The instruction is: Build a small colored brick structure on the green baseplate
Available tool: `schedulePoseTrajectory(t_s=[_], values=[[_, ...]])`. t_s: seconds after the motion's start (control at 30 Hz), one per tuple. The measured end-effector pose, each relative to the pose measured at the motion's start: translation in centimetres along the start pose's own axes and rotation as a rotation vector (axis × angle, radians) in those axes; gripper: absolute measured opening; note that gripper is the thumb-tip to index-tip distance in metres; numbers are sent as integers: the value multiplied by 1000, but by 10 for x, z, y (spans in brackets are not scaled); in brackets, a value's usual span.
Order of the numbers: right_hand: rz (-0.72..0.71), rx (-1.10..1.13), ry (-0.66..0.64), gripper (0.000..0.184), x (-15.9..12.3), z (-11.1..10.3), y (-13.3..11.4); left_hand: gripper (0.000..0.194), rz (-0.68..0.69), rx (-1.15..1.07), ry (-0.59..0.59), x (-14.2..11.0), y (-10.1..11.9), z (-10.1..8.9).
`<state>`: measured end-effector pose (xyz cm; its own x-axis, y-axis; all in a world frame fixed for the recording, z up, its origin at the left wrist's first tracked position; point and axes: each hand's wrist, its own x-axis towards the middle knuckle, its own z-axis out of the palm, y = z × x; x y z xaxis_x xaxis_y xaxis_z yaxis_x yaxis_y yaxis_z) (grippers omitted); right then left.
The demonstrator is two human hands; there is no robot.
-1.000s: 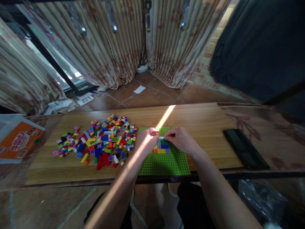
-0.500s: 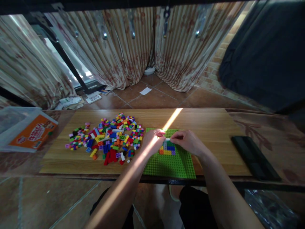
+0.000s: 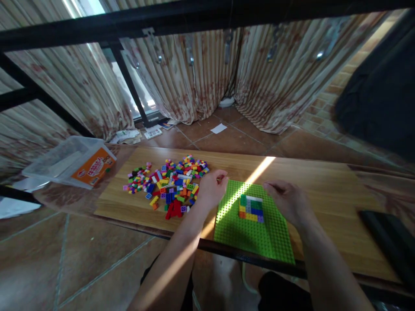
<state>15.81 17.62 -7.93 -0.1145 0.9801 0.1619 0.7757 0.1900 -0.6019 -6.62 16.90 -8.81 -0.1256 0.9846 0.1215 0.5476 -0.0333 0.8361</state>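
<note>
A green studded baseplate (image 3: 256, 246) lies on the wooden board. On it sits a flat rectangle of coloured bricks (image 3: 252, 209), with a white brick (image 3: 254, 198) along its far edge. My left hand (image 3: 212, 188) hovers over the plate's left edge, beside the loose bricks. Its fingers are loosely bent, with a gap to the thumb. Off to the right of the built bricks is my right hand (image 3: 288, 201), raised above the plate's right edge. Its fingers are half curled and slightly apart. I see nothing held in either hand.
Loose bricks (image 3: 175, 185) lie in a spread heap left of the plate. Farther left stands a clear plastic box (image 3: 94, 168) with an orange label. A dark flat object (image 3: 384, 237) lies at the right. A black bar (image 3: 207, 26) crosses above the far side.
Both hands have drawn apart from the white brick, which stays on the built bricks. The whole view has turned left and tilted, so the table appears shifted right.
</note>
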Motion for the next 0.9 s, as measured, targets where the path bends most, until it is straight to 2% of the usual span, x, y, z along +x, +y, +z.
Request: schedulePoseTrajectory(t_s=[0.1, 0.2, 0.37, 0.43, 0.57, 0.67, 0.9], values=[[-8, -30, 7, 31, 0, 2, -3, 20, -34, 15, 95, 5, -13, -28], [-45, -48, -17, 32, 0, 6, -5, 19, -68, 135, 149, 6, -26, -62], [-81, -84, -41, 31, -2, 10, -9, 20, -210, 397, 144, -2, -43, -106], [-85, -96, -38, 30, -1, 11, -11, 21, -247, 446, 115, -5, -47, -116], [-114, -84, -24, 29, -2, 15, -19, 27, -264, 443, -20, -13, -51, -130], [-126, -41, -23, 29, -3, 19, -27, 23, -265, 437, -108, -19, -51, -139], [-122, 11, -27, 28, -4, 29, -37, 25, -294, 502, -154, -30, -58, -154]])
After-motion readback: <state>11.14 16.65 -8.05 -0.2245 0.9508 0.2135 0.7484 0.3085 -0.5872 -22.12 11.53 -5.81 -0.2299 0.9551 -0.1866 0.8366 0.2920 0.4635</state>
